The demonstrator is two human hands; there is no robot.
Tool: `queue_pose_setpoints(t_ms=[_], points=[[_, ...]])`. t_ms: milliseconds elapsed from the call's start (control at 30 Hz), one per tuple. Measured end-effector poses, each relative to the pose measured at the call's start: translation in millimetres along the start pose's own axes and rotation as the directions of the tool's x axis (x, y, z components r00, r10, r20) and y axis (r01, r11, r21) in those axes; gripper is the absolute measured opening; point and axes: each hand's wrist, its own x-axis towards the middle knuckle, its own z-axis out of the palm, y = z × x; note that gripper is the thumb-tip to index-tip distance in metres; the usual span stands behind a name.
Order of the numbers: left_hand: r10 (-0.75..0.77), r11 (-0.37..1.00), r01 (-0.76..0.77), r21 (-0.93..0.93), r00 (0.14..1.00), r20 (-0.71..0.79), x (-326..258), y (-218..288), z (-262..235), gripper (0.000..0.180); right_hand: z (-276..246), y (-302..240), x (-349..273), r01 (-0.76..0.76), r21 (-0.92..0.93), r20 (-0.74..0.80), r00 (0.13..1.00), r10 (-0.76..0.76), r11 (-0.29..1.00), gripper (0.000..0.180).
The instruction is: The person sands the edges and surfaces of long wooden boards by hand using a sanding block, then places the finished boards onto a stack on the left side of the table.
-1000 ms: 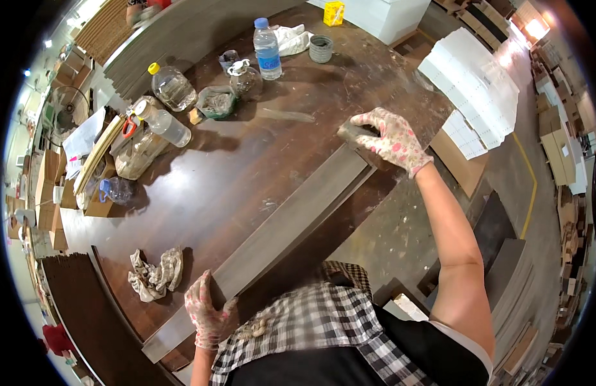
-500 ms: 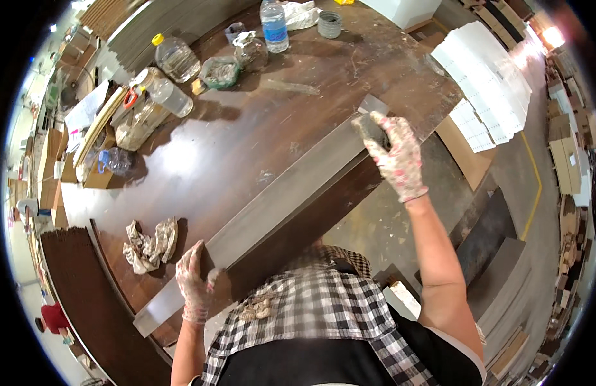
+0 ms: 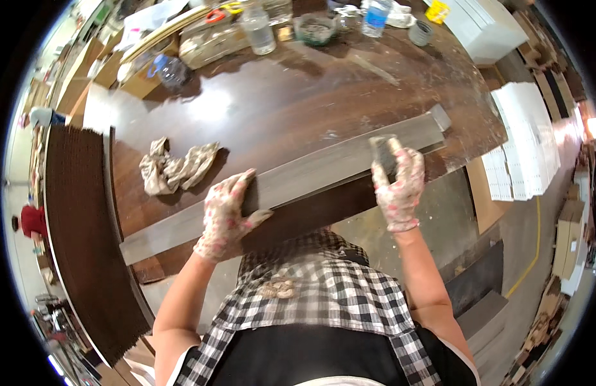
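A long, narrow grey board (image 3: 330, 159) lies slantwise across the near part of the brown table. My left hand (image 3: 227, 215), in a white glove with pink spots, rests on the board left of its middle. Its fingers are stretched over the top, with the thumb spread away towards the near edge. Towards the board's right end, my right hand (image 3: 401, 190), gloved alike, grips a dark grey pad (image 3: 383, 157) against the upper face. The pad's underside is hidden. A crumpled, stained cloth (image 3: 176, 168) lies beyond the board, up and left of my left hand.
Bottles (image 3: 258, 29), a green tub (image 3: 314, 31) and a grey cup (image 3: 420, 32) stand along the table's far side. A stack of dark brown boards (image 3: 85, 238) is at the left. White sheets (image 3: 523, 141) are piled at the right. Another person (image 3: 33, 220) is far left.
The view has turned, so the board appears less steep. My left hand has moved along the board towards its middle. My right hand, still holding the pad, is now closer to my left.
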Motion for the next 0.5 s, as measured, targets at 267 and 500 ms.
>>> queue_pose_setpoints(t_ms=[267,500], points=[[-0.167,0.937,0.229,0.263,0.957,-0.239,-106.9,-118.1,-71.1,0.059,36.1,-126.2,-37.9,0.134,0.167,0.082,0.985,-0.15,0.977,0.05],[-0.508,0.858,0.498,-0.128,0.783,-0.358,-261.3,-254.0,-92.6,0.036,71.3,-235.7,-72.8,0.254,0.321,0.103,0.948,-0.301,0.912,0.055]])
